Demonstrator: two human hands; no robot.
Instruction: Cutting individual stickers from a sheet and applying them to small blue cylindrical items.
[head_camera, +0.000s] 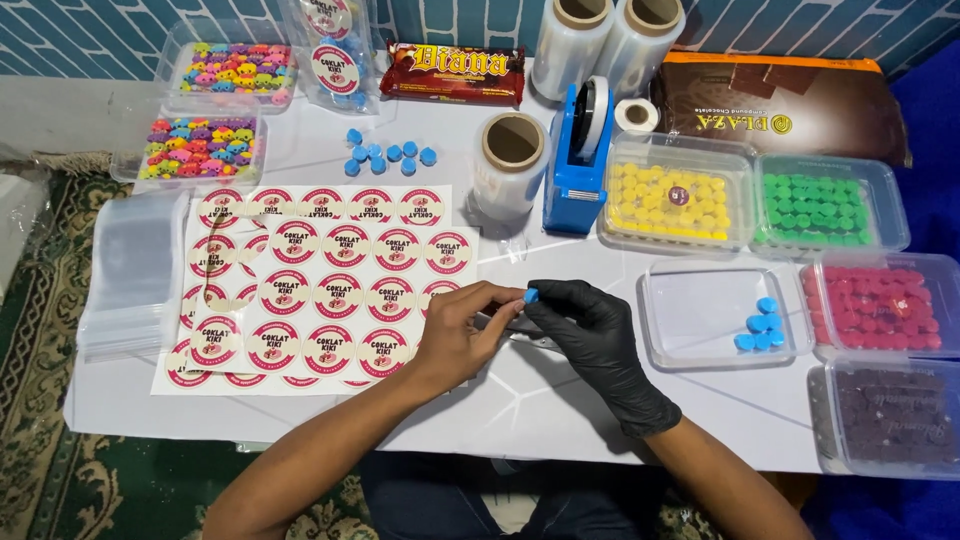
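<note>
My left hand (462, 335) is bare and my right hand (590, 335) wears a black glove. They meet over the white table (520, 400). Between the gloved fingertips sits a small blue candy piece (530, 295), and the left fingers pinch a clear plastic bag (503, 322) right beside it. A clear tub (700, 345) with a few more blue pieces (760, 328) stands just right of the gloved hand. Sheets of round stickers (330, 285) lie to the left of my hands.
Tubs of yellow (672, 197), green (822, 205), pink (880, 305) and dark purple candy (890, 420) line the right. A blue tape dispenser (578, 160), clear film rolls (510, 165), loose blue pieces (385, 155), a stack of clear bags (130, 275) and multicoloured candy tubs (195, 148) stand around.
</note>
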